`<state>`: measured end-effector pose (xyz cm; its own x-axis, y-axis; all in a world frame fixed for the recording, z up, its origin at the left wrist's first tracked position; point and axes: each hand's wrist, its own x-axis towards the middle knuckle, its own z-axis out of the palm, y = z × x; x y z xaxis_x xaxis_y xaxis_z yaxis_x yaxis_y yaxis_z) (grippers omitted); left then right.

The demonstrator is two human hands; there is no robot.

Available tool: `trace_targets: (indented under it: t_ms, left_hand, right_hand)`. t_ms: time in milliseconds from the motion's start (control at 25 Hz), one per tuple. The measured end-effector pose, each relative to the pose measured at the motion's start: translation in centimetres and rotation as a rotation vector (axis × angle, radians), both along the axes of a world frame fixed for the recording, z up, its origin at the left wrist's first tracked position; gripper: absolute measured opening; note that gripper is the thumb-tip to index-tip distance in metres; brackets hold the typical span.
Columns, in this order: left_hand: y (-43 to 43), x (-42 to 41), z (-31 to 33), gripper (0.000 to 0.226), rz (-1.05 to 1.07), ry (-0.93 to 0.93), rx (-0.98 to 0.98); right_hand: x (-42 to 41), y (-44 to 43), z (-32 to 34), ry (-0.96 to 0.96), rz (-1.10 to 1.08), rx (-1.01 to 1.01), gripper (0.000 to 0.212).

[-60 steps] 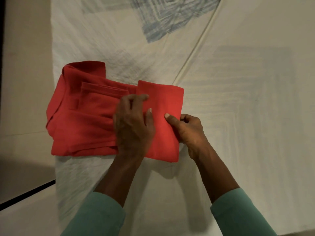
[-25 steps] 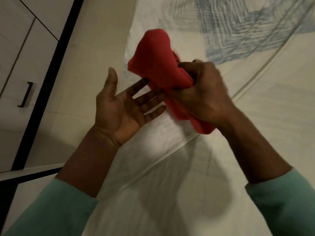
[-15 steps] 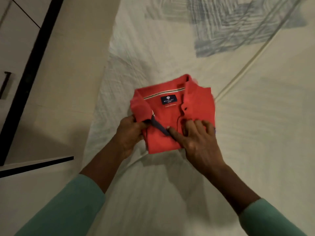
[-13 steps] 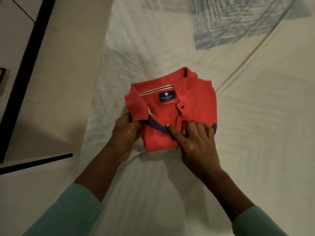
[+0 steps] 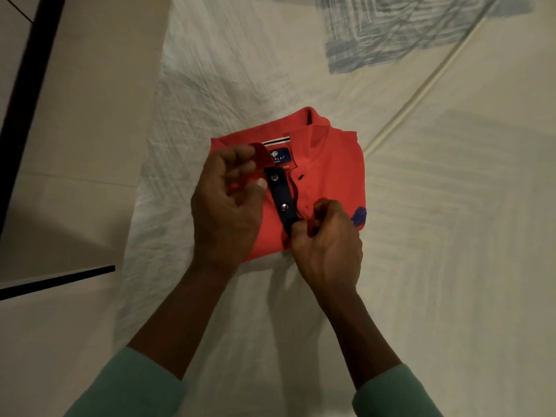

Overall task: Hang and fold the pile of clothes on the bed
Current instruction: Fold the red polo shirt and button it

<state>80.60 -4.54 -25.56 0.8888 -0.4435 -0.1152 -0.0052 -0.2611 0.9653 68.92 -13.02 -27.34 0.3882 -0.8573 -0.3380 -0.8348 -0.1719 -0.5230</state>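
Note:
A folded red polo shirt lies collar-up on the white bed sheet, near the bed's left edge. Its blue neck label and dark navy button placket with two snaps show. My left hand pinches the left collar flap and lifts it. My right hand grips the lower end of the placket between thumb and fingers. A small blue logo sits on the shirt's right side. No pile of other clothes is in view.
The sheet carries a blue-grey printed patch at the top right and a raised seam running diagonally. Beige floor tiles lie left of the bed, with a dark-trimmed cabinet edge at far left.
The shirt was folded, lifted, turned over and laid collar-up. Since half a second ago my left hand has raised the collar flap and my right hand has closed on the placket.

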Motion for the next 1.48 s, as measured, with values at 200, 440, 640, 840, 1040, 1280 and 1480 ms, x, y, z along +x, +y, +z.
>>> trace_targets:
  t_ms: [200, 440, 640, 840, 1040, 1280, 1480]
  left_hand:
    - [0.1, -4.6, -1.6, 0.02, -0.024, 0.01, 0.351]
    - [-1.7, -4.6, -2.9, 0.006, 0.0, -0.038, 0.384]
    - [-1.4, -3.9, -2.2, 0.006, -0.126, -0.005, 0.324]
    - [-1.9, -2.9, -2.5, 0.009, -0.185, 0.048, 0.371]
    - [-1.4, -1.7, -3.3, 0.011, -0.276, 0.179, 0.293]
    - [-1.4, -3.0, -2.6, 0.013, -0.158, 0.117, 0.292]
    - [-1.8, -4.3, -3.1, 0.003, -0.068, 0.029, 0.372]
  right_hand:
    - [0.1, -0.1, 0.5, -0.076, -0.05, -0.091, 0.02]
    - [-1.1, -1.0, -0.1, -0.305, -0.278, 0.215, 0.013]
    - [-0.9, -1.1, 0.0, -0.468, -0.269, 0.35, 0.007]
    - [-1.0, -0.9, -0.8, -0.466, -0.2, 0.294, 0.015]
    - [-1.2, -1.8, -0.5, -0.491, -0.198, 0.426, 0.031]
    - [-1.1, -2.2, -1.3, -0.497, -0.1, 0.398, 0.023]
    - [-0.9, -1.7, -1.5, -0.487, -0.067, 0.352, 0.022]
